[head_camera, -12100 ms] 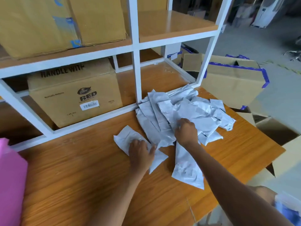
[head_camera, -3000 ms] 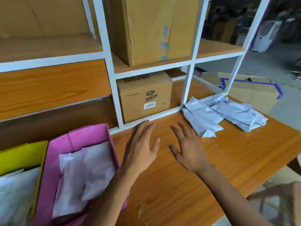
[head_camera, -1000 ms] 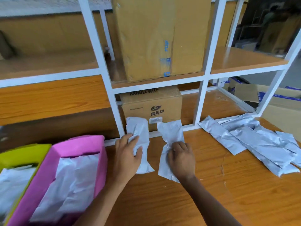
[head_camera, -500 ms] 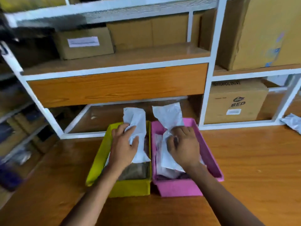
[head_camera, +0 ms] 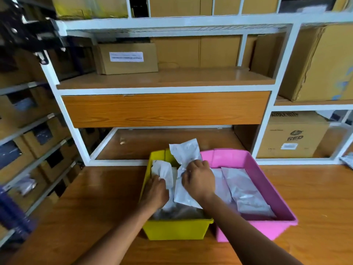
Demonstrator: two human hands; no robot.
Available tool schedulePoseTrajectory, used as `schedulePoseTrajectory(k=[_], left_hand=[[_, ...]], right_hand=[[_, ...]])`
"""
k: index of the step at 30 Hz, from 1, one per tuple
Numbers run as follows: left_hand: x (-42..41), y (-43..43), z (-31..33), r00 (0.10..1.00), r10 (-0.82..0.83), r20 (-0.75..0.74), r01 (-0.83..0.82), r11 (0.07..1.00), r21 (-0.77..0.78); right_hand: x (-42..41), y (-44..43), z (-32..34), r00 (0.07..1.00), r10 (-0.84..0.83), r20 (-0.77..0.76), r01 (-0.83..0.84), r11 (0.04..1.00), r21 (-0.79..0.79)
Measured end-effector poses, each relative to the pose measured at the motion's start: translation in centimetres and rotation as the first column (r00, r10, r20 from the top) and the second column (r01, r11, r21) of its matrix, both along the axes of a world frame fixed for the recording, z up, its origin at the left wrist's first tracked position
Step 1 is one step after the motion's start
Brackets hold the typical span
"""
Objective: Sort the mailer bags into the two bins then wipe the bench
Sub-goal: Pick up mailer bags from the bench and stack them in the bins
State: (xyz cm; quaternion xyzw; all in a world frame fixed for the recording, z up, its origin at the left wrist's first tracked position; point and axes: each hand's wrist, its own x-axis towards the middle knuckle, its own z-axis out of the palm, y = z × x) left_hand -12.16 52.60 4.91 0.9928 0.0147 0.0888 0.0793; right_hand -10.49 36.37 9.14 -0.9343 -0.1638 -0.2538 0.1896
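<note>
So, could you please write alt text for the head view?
The left hand grips a mailer bag in the yellow bin; the right hand grips a second bag beside it, near the pink bin. Both bins sit on a wooden bench.

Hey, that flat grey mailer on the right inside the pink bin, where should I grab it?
Pinch the far short edge from above, probably. The grey mailer lies flat and lengthwise in the pink bin, its long side close to the right wall, so only the top is open to fingers.
</note>
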Motion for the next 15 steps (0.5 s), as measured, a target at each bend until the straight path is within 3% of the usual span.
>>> schedulePoseTrajectory(k=[3, 6, 9, 12, 15], left_hand=[[0.8, 0.9, 0.8, 0.995, -0.087, -0.057, 0.094, 0.987, 0.128], [2.1, 1.8, 1.5, 0.941, -0.163, -0.296, 0.228, 0.953, 0.198], [3.2, 2.3, 1.3, 0.853, -0.137, -0.504, 0.294, 0.923, 0.247], [3.7, 1.9, 1.2, 0.813, -0.112, -0.571, 0.34, 0.888, 0.31], [4.3, 2.1, 1.7, 0.794, -0.146, -0.59, 0.353, 0.901, 0.252]], right_hand=[[0.7, 1.3, -0.8, 0.995, -0.034, -0.089, 0.024, 0.994, -0.104], [1.2, 2.3, -2.1, 0.986, -0.056, -0.159, 0.024, 0.979, -0.2], [1.2, 3.1, -3.5, 0.944, -0.085, -0.318, -0.02, 0.949, -0.314], [1.3, 3.1, -4.9, 0.834, -0.119, -0.539, -0.092, 0.933, -0.349], [1.8, 2.9, -4.9, 0.807, -0.068, -0.586, -0.13, 0.948, -0.289]])
